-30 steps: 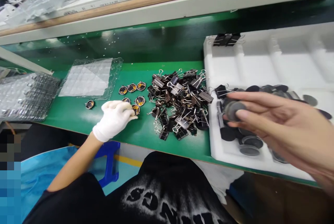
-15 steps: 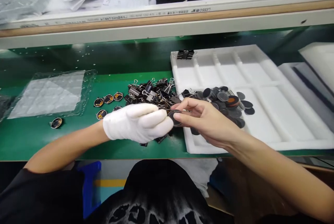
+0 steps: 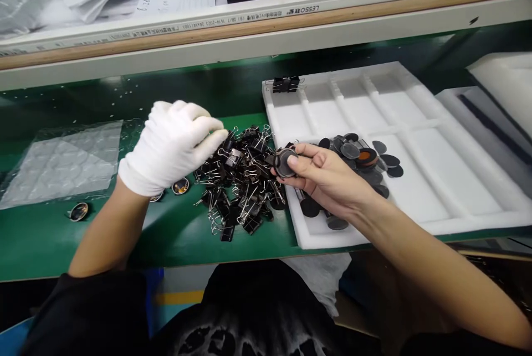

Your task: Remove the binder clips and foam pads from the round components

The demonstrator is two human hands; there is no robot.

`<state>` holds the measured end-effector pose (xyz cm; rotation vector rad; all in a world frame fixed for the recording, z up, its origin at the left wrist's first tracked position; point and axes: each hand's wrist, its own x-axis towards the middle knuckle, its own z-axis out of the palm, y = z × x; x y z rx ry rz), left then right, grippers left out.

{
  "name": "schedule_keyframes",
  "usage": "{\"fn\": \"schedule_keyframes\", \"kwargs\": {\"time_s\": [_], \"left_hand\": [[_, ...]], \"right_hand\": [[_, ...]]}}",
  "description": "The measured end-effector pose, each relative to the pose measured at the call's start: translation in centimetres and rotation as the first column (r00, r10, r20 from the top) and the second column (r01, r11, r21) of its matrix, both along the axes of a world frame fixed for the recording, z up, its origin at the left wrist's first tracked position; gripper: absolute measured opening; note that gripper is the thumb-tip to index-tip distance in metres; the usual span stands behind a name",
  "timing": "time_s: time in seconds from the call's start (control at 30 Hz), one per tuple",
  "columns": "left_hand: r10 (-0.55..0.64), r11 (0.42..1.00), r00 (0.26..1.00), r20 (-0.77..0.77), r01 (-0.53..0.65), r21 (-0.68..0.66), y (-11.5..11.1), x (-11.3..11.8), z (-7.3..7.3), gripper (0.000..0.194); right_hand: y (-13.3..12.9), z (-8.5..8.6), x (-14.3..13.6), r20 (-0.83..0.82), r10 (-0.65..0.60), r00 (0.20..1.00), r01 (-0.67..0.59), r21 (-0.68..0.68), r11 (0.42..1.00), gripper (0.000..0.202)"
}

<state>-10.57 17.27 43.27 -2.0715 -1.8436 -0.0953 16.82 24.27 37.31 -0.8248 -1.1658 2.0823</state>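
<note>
My left hand (image 3: 172, 145), in a white glove, is at the upper left of a pile of black binder clips (image 3: 249, 190). Its thumb and forefinger come together on a binder clip (image 3: 230, 139) at the pile's edge. Held between the bare fingers and thumb of my right hand (image 3: 322, 176) is a round dark disc (image 3: 285, 163) with a thin rim. It is above the pile's right side, next to the white foam tray (image 3: 428, 179). More dark discs (image 3: 369, 179) lie heaped in the tray, partly behind my right hand.
Rimmed round pieces (image 3: 180, 186) lie on the green bench (image 3: 174, 240), some hidden by my left hand. A clear plastic tray (image 3: 62, 162) is at the left. Two clips (image 3: 286, 84) sit on the foam tray's back corner. A ledge (image 3: 249, 26) runs across the back.
My left hand has left the disc and moved up and left to the binder clips. My right hand keeps the disc, now tilted more into view. The whole view has shifted slightly.
</note>
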Motion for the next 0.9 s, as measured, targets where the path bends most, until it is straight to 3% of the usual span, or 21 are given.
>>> {"fn": "schedule_keyframes", "kwargs": {"time_s": [0.1, 0.23, 0.37, 0.5, 0.6, 0.7, 0.83, 0.9], "left_hand": [[-0.025, 0.996, 0.997, -0.071, 0.019, -0.090, 0.7, -0.2, -1.4, 0.059], [-0.030, 0.984, 0.993, -0.112, 0.009, -0.179, 1.4, 0.8, -3.4, 0.052], [0.037, 0.968, 0.992, -0.119, -0.065, -0.243, 1.5, 1.3, -4.1, 0.057], [-0.010, 0.951, 0.995, -0.097, -0.021, -0.310, 1.6, -0.1, -4.6, 0.054], [-0.081, 0.936, 0.994, 0.072, 0.101, -0.337, 1.8, -1.4, -4.7, 0.047], [-0.064, 0.932, 0.935, 0.349, 0.181, -0.314, 1.6, -1.7, -3.8, 0.041], [0.054, 0.958, 0.779, 0.625, 0.137, -0.253, 0.3, 0.7, -1.9, 0.040], [0.033, 0.971, 0.720, 0.693, 0.141, -0.192, -0.7, 2.3, -1.5, 0.039]], "right_hand": [[0.5, 0.2, -0.4, 0.010, -0.020, 1.000, 0.019, 0.050, 0.999, 0.041], [0.7, 0.3, -0.8, 0.012, -0.049, 0.999, 0.047, 0.141, 0.989, 0.032], [0.9, 0.1, -1.2, 0.038, -0.066, 0.997, 0.057, 0.194, 0.979, 0.027], [1.2, -0.5, -1.2, 0.027, -0.074, 0.997, 0.069, 0.162, 0.984, 0.024], [1.4, -0.5, -0.9, 0.007, -0.065, 0.998, 0.063, 0.151, 0.987, 0.021], [1.1, -0.3, -0.6, 0.026, 0.002, 1.000, -0.008, 0.230, 0.973, 0.021], [0.2, 0.1, -0.7, 0.115, 0.107, 0.988, -0.142, 0.373, 0.917, 0.022], [-0.3, 0.3, -1.1, 0.143, 0.159, 0.977, -0.207, 0.447, 0.870, 0.021]]}}
